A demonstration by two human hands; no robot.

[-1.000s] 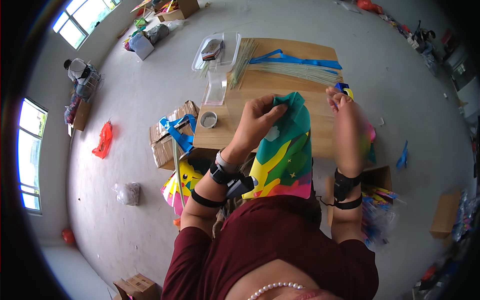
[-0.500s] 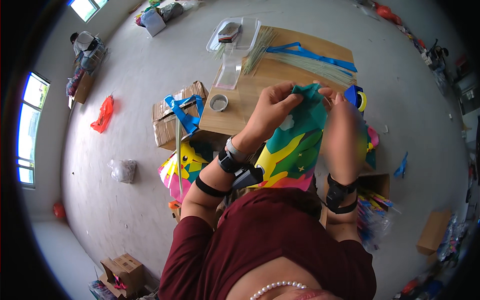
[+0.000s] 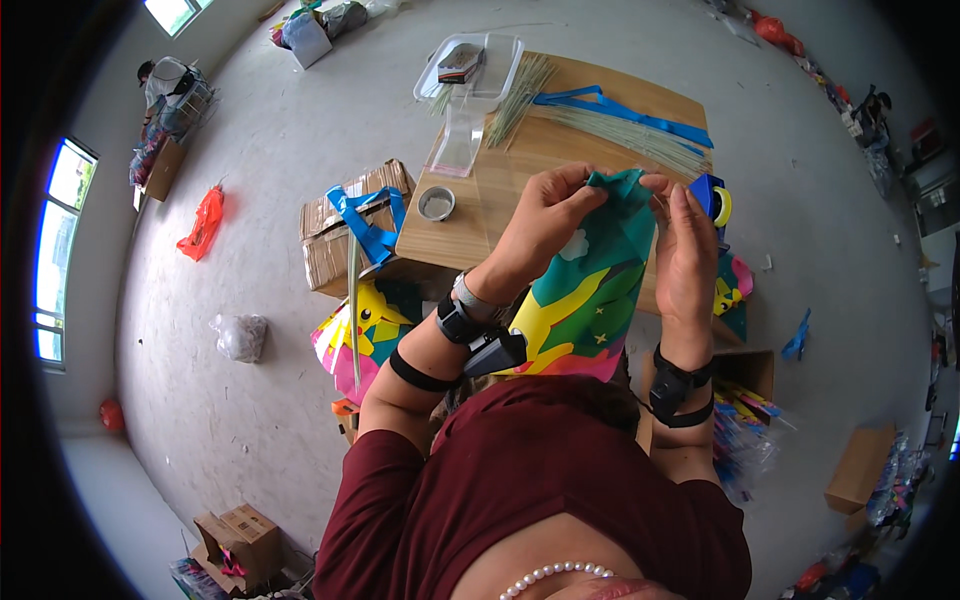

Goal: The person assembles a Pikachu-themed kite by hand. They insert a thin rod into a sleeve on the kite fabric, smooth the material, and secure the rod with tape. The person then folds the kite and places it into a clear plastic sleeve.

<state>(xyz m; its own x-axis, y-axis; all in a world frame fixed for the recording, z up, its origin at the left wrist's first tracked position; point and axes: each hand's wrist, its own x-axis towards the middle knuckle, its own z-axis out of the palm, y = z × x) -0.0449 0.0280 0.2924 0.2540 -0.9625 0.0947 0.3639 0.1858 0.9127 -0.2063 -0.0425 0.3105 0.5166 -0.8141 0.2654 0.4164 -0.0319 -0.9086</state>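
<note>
A printed fabric sheet [image 3: 590, 290] in green, yellow and pink hangs in front of my body, its narrow end gathered at the top. My left hand [image 3: 550, 210] pinches that green end between thumb and fingers from the left. At the opposite edge, my right hand [image 3: 685, 250] is closed in a pinch at the upper corner, its palm turned partly inward. Its fingertips meet the fabric there; whether something thin also sits between them is too small to tell. The lower part of the sheet runs down to my lap.
The wooden table [image 3: 470, 225] bears thin pale rods [image 3: 630, 138], blue strips [image 3: 580, 98], a clear plastic tray [image 3: 500, 60], a tape roll [image 3: 436, 204] and a blue tape dispenser [image 3: 706, 190]. A cardboard box [image 3: 325, 235] stands left. Another person [image 3: 165, 85] is far left.
My right hand, blurred before, has turned and slowed, with its fingers now upright by the sheet's edge. My left hand keeps its pinch; the view has shifted slightly.
</note>
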